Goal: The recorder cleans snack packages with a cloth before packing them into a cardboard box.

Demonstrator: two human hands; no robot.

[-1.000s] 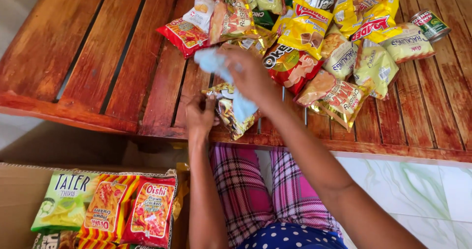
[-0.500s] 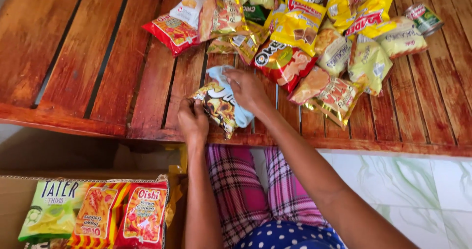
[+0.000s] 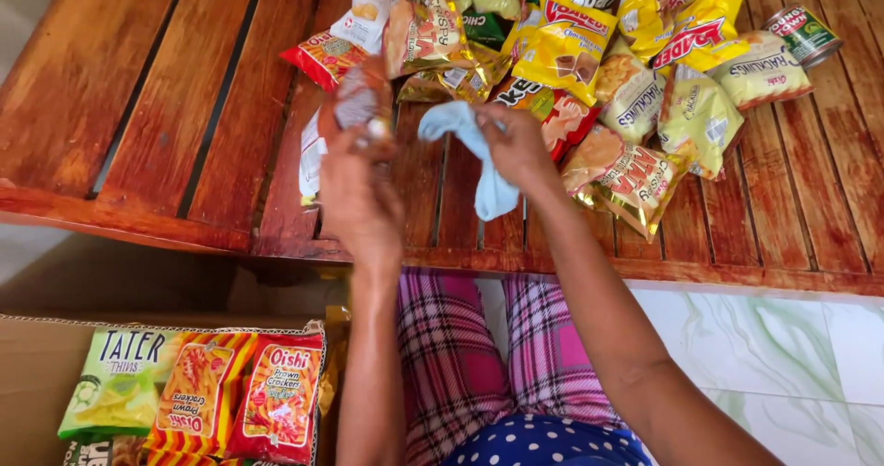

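Slatted red-brown wood fills most of my view: the table (image 3: 138,107), with pale tiled floor below its near edge. From the grip outward: my left hand (image 3: 357,199) is closed round the lower end of a blurred snack packet (image 3: 361,98), raised upright above the boards with its long axis pointing away from me. My right hand (image 3: 516,144) pinches a light blue cloth (image 3: 474,153), which hangs down from the fingers, just to the right of the packet and not touching it, so the right hand is the nearer one to wipe. Beyond lies a heap of snack bags (image 3: 599,70) and a tin can (image 3: 803,33); a cardboard box (image 3: 37,374) of packets sits lower left.
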